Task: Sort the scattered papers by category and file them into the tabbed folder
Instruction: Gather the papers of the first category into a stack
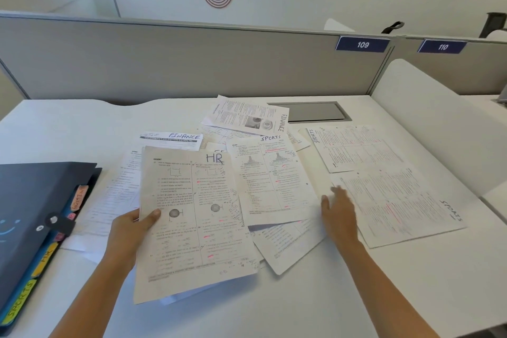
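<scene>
The printed text on every sheet is too small and soft to read; only the handwritten headings come through. The folder (33, 217) runs off the left edge, so its full width is hidden, and of its coloured tabs only ADMIN, HR and SPORTS can be read, two small pink ones between them being blurred. The right hand (338, 211) is motion-smeared at the fingertips; it lies flat and open, fingers spread, on the papers between the SPORTS sheet (274, 178) and the far-right sheet (397, 206), gripping nothing. The left hand (131, 230) pinches the left edge of the HR sheet (194, 217), thumb on top, the other fingers hidden beneath the paper. That sheet is lifted and tilted, with two columns of print, small diagrams and pink highlighter marks; it covers most of the pages below it. A FINANCE sheet (175, 138) shows only its top strip behind it, and another FINANCE sheet (247, 115) lies at the back of the desk (301, 304). The dark folder is closed, lying flat at the left beside the pile.
</scene>
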### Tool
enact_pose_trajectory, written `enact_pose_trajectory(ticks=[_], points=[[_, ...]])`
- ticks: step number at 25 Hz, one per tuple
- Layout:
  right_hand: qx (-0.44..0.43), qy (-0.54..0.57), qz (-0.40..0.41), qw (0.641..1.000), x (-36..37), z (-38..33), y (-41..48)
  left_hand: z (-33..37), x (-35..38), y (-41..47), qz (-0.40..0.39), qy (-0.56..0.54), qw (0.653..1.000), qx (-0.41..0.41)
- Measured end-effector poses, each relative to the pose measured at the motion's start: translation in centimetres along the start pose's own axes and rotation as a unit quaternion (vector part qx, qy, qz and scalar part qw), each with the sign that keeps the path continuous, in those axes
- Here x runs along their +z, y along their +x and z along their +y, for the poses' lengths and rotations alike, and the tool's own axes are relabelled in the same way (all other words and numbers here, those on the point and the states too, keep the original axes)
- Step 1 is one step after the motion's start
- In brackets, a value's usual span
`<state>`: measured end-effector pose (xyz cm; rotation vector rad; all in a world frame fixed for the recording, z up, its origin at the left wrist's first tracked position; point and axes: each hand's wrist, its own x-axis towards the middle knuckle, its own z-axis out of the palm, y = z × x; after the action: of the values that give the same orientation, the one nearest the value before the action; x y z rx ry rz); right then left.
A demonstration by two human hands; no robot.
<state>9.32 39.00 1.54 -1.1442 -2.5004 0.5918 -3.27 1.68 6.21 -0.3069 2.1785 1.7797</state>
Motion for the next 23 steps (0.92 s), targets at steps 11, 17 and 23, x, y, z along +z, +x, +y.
enact_pose_trajectory(ticks=[11, 17, 23], points=[[0.184, 0.154, -0.016, 0.971, -0.3, -4.5, 2.3, -0.2, -0.7, 0.3, 0.016, 0.019, 1.000, -0.010], [0.271, 0.182, 0.151, 0.933, -3.0, 1.6, 4.7, -0.2, -1.3, 0.6, 0.030, 0.000, 1.000, -0.001], [0.162, 0.170, 0.249, 0.940, -1.3, 0.3, 1.8, -0.4, -1.1, 0.6, 0.029, -0.003, 1.000, -0.007]])
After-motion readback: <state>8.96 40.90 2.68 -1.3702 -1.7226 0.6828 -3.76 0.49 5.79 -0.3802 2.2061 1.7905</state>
